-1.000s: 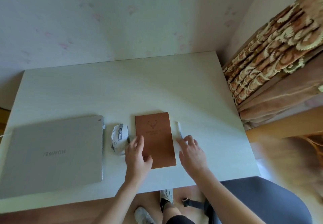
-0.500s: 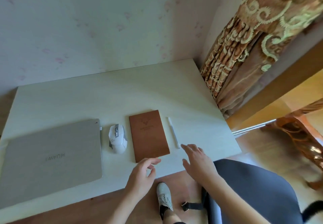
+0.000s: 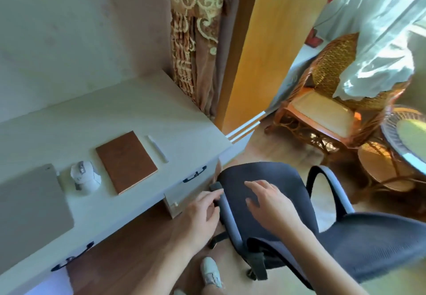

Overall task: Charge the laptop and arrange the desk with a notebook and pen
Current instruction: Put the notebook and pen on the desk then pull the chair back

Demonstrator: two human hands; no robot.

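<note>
A closed grey laptop (image 3: pixel 30 205) lies at the desk's left end. Right of it sit a white mouse (image 3: pixel 85 177), a brown notebook (image 3: pixel 126 161) and a white pen (image 3: pixel 158 148), in a row on the white desk (image 3: pixel 138 115). No charging cable shows. Both hands are off the desk, at a dark office chair (image 3: pixel 283 177). My left hand (image 3: pixel 202 211) curls its fingers over the chair's near armrest (image 3: pixel 228 214). Just over the seat is my right hand (image 3: pixel 269 202), fingers spread and holding nothing.
The desk front has drawers with dark handles (image 3: pixel 194 174). A patterned curtain (image 3: pixel 196 41) hangs past the desk's right end. A wicker chair (image 3: pixel 322 110) and a round table (image 3: pixel 405 138) stand beyond. My foot in a white shoe (image 3: pixel 211 271) is on the wooden floor.
The view has swung right and down. Both hands left the notebook and pen and moved off the desk to the office chair. Notebook, pen, mouse and laptop stay in place.
</note>
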